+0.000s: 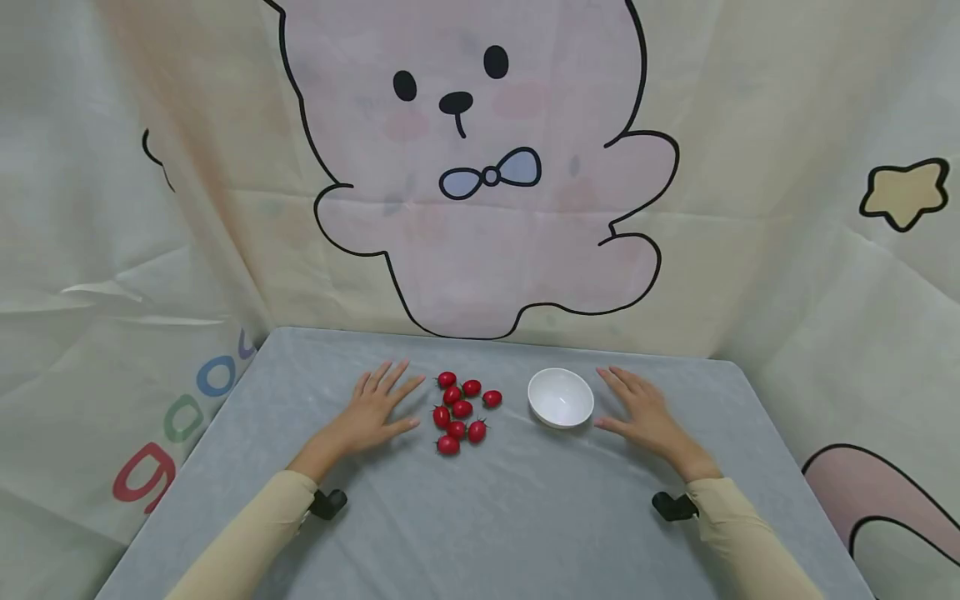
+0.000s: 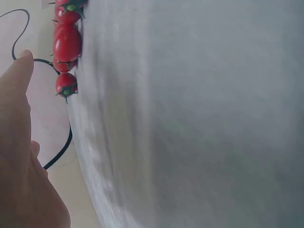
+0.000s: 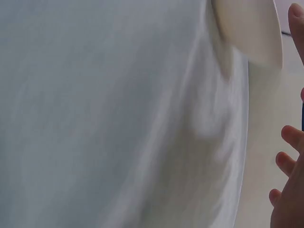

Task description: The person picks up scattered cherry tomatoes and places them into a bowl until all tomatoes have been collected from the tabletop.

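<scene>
Several small red cherry tomatoes (image 1: 462, 409) with green stems lie in a loose cluster near the middle of the table. Just left of them is my left hand (image 1: 372, 414), fingers spread and holding nothing. In the left wrist view a row of the tomatoes (image 2: 67, 43) shows beyond the thumb. A white round bowl (image 1: 561, 398) stands upright to the right of the tomatoes, and no contents show inside it. My right hand (image 1: 643, 417) is spread close to the bowl's right side, apart from it. Part of the bowl (image 3: 251, 31) appears in the right wrist view.
A pale grey-blue cloth covers the table (image 1: 495, 525). Behind it hangs a cream curtain (image 1: 720, 275) with a pink bear drawing, and more fabric hangs at both sides. Small black devices (image 1: 327, 504) are worn at both wrists.
</scene>
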The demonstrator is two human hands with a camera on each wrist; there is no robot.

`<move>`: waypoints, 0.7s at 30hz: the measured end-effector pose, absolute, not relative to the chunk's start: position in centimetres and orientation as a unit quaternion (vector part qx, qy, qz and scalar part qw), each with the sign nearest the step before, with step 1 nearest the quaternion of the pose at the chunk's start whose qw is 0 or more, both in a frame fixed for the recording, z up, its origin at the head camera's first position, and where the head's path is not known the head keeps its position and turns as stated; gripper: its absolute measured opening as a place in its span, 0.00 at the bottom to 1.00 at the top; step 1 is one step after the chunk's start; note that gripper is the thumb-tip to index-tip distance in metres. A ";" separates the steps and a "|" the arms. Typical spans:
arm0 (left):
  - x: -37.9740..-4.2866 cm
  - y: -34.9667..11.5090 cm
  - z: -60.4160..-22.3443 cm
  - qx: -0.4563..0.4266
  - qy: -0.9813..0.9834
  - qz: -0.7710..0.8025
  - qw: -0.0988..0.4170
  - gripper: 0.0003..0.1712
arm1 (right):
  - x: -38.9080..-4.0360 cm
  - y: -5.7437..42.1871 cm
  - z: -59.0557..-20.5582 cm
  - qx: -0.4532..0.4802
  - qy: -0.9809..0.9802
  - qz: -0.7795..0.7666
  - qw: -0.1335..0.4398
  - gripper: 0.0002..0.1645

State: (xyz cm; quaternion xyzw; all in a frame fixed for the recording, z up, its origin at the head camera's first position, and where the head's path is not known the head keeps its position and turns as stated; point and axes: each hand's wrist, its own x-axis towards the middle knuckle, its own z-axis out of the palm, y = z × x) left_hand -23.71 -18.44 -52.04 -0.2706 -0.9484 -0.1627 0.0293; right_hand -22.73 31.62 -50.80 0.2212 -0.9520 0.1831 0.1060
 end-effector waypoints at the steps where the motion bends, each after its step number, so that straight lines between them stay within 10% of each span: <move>1: -23.9 -18.2 -52.0 -0.270 -0.948 -0.165 0.029 0.44 | -22.9 31.2 -50.7 0.222 -0.951 0.189 0.100 0.54; 21: -24.2 -15.0 -52.9 -0.311 -0.932 -0.181 0.027 0.38 | -24.0 27.4 -51.5 0.220 -0.945 0.240 0.046 0.59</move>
